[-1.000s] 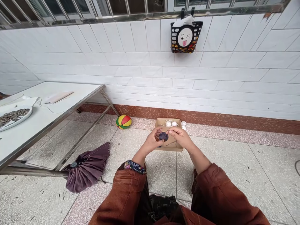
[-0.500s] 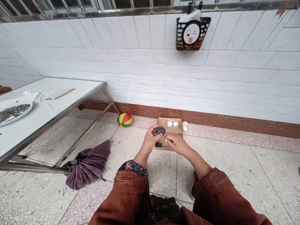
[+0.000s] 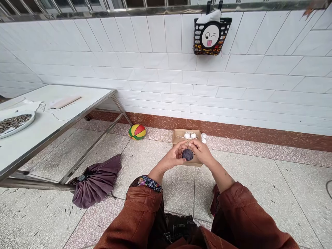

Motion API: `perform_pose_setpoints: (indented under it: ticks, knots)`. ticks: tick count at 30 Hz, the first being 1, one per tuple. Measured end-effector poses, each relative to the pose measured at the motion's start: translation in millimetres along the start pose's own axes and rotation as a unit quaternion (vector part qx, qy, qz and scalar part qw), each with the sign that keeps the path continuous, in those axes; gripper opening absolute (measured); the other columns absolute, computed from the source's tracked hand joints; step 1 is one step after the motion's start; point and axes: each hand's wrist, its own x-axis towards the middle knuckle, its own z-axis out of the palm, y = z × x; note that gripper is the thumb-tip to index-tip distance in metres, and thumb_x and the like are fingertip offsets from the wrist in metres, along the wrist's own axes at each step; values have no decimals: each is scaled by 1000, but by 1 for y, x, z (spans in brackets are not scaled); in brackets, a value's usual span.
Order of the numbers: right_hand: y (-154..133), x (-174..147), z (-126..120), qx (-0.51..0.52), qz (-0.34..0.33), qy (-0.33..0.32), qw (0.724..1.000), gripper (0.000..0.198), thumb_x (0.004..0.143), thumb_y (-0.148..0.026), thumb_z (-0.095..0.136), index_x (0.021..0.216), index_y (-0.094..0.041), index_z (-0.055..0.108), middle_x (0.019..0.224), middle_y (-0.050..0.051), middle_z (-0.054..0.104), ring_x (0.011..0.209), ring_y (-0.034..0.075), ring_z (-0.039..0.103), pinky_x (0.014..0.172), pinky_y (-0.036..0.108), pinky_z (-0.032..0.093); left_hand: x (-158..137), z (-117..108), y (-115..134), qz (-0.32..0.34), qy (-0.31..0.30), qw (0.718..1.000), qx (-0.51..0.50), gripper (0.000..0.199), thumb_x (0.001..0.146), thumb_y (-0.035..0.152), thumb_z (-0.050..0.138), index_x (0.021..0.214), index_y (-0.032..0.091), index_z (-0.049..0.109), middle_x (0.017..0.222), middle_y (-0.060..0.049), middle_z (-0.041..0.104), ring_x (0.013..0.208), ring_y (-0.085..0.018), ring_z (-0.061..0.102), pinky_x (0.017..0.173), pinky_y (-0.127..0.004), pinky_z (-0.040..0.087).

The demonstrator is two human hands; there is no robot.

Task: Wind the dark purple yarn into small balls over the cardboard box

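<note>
A small dark purple yarn ball (image 3: pixel 187 154) is held between both my hands in front of me. My left hand (image 3: pixel 173 158) cups it from the left and my right hand (image 3: pixel 202 152) pinches it from the right. Just behind my hands an open cardboard box (image 3: pixel 178 136) lies on the floor, with white yarn balls (image 3: pixel 190 135) at its far end and more white balls (image 3: pixel 203 138) outside its right edge. Both my arms wear rust-brown sleeves.
A steel-framed white table (image 3: pixel 52 121) stands at left, bearing a plate of sunflower seeds (image 3: pixel 14 122). A folded purple umbrella (image 3: pixel 95 181) and a coloured ball (image 3: pixel 137 131) lie on the speckled floor. A black basket (image 3: pixel 211 34) hangs on the white-tiled wall.
Half a second ago my left hand alone held the ball higher while my right hand was lower beside it. Now both hands have come together around the ball, slightly lower and to the right.
</note>
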Motion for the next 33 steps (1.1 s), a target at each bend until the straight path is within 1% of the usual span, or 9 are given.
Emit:
perform_pose_setpoints:
  ticks: [4,8,12,16,19,22,27,30,33]
  knots:
    - [12,-4,13,-45,23,-16,999,22,98,-32,45,87,-23,61,73,1,63,69,18,58,65,28,42,0,0,2,2,43,996,-75,51,70,24,81,118,23,66,116,-8,65,105,-22,61,91,-36,49]
    - [12,-9,16,-100,15,-53,994,21,99,-31,45,87,-22,60,71,0,60,65,17,54,62,27,36,3,-3,2,14,122,988,-97,49,69,25,82,114,20,64,111,-7,65,100,-20,60,89,-35,50]
    - [0,-13,13,-79,-18,-118,990,22,99,-31,47,84,-21,59,72,-1,60,65,16,53,64,26,37,7,-8,-2,18,184,983,-16,47,67,23,82,109,19,62,106,-5,68,99,-18,62,94,-34,47]
    - [-15,-16,7,-16,-80,-191,978,27,101,-34,46,83,-20,61,76,0,62,68,14,55,66,26,38,11,-10,-8,3,229,966,120,46,63,20,80,105,18,61,101,-6,68,92,-19,62,83,-33,47]
    - [-20,-15,0,5,-68,-160,985,28,101,-37,48,85,-20,62,76,0,63,66,14,54,64,26,39,9,-7,-9,-5,198,965,170,49,61,19,79,107,19,61,103,-6,68,91,-19,62,80,-32,47]
    - [-16,-10,-7,2,-40,-81,996,26,99,-38,49,86,-21,62,78,1,65,69,16,57,67,27,41,5,-1,-5,-20,115,981,153,61,63,17,78,121,21,58,106,-6,67,91,-19,62,79,-32,47]
    - [1,-3,-5,-18,-12,-19,1000,26,98,-36,47,80,-22,60,74,1,62,70,18,57,67,29,42,-1,2,4,-25,-19,999,-7,76,70,22,80,140,28,50,105,-6,68,93,-19,63,79,-31,46]
    - [11,-4,4,-41,21,-34,998,25,99,-33,45,81,-22,59,70,0,59,65,17,55,63,27,40,-1,-2,5,-26,4,995,-96,61,72,28,81,130,25,61,118,-9,66,99,-22,63,80,-32,48]
    - [14,-9,12,-68,28,-52,996,22,99,-32,45,88,-22,61,70,0,60,65,17,55,63,27,39,0,-6,3,-35,66,988,-134,49,71,28,82,117,21,66,116,-9,66,99,-21,62,80,-32,49]
